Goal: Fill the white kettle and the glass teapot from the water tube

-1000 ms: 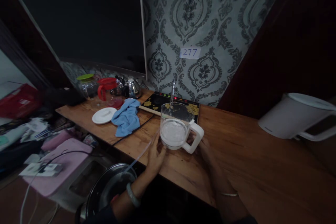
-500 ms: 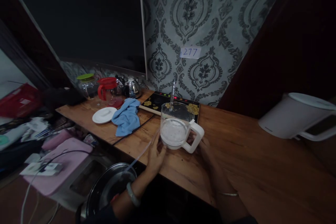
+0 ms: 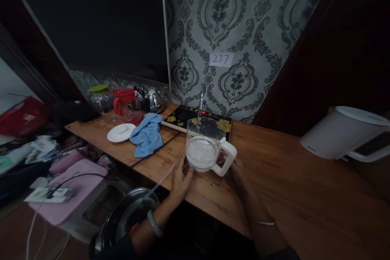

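Observation:
A clear glass jug [image 3: 202, 160] with a white handle [image 3: 229, 156] is in front of me, partly filled with water. My left hand [image 3: 181, 176] wraps its fingers around the lower left side. On the right, my right hand [image 3: 234, 168] reaches behind the handle and supports the jug there; some of its fingers are hidden. Just behind the jug lies a black hot plate [image 3: 179, 118] with gold flowers and a lit red light. A thin shiny spout or stream of water [image 3: 201, 103] stands above the jug's rim; I cannot tell which.
Left on the wooden table [image 3: 289, 174] are a blue cloth [image 3: 148, 136], a white lid [image 3: 121, 133], a red-lidded jug [image 3: 128, 103], a green-lidded jug [image 3: 102, 99] and a metal kettle [image 3: 154, 101]. A white pitcher [image 3: 341, 134] stands right. Below the edge is a dark pot [image 3: 128, 215] with a tube.

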A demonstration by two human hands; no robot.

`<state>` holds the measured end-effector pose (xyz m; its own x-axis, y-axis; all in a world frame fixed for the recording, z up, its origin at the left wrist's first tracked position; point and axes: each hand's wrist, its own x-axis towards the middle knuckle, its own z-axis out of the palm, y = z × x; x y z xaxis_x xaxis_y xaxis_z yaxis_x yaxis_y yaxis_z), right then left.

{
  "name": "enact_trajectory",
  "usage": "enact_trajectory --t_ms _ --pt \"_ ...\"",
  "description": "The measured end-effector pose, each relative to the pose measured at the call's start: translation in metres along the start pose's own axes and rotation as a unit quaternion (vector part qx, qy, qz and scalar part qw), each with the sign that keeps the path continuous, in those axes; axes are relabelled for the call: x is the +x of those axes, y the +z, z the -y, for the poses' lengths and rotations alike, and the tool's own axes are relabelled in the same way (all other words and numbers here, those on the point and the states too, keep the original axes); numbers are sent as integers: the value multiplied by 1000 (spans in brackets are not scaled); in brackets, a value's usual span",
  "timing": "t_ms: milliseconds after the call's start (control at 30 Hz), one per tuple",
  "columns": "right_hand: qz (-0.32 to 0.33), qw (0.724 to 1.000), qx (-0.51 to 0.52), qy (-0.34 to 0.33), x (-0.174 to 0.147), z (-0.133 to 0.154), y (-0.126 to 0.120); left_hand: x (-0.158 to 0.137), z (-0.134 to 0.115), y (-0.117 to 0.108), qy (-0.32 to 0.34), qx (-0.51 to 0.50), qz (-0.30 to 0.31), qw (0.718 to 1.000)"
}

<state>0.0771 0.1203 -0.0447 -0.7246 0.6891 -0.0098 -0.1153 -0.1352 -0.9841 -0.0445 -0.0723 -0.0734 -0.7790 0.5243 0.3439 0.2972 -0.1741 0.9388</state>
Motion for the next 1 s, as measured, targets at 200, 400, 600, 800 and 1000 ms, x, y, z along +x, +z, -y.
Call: enact_trajectory --t_ms 200,400,600,800,1000 --pt "5 1000 19 11 0 -1 -1 0 4 0 2 5 -7 1000" --pt "-5 999 34 15 -3 4 3 1 2 1 -9 -2 -4 1000" --pt "-2 1000 26 10 -2 3 2 0 1 1 -5 -11 -5 1000" --pt "-3 999 34 4 -3 6 3 0 3 1 5 -6 -17 1000" --pt "0 999 44 4 -7 13 9 0 4 0 -1 1 -6 1000"
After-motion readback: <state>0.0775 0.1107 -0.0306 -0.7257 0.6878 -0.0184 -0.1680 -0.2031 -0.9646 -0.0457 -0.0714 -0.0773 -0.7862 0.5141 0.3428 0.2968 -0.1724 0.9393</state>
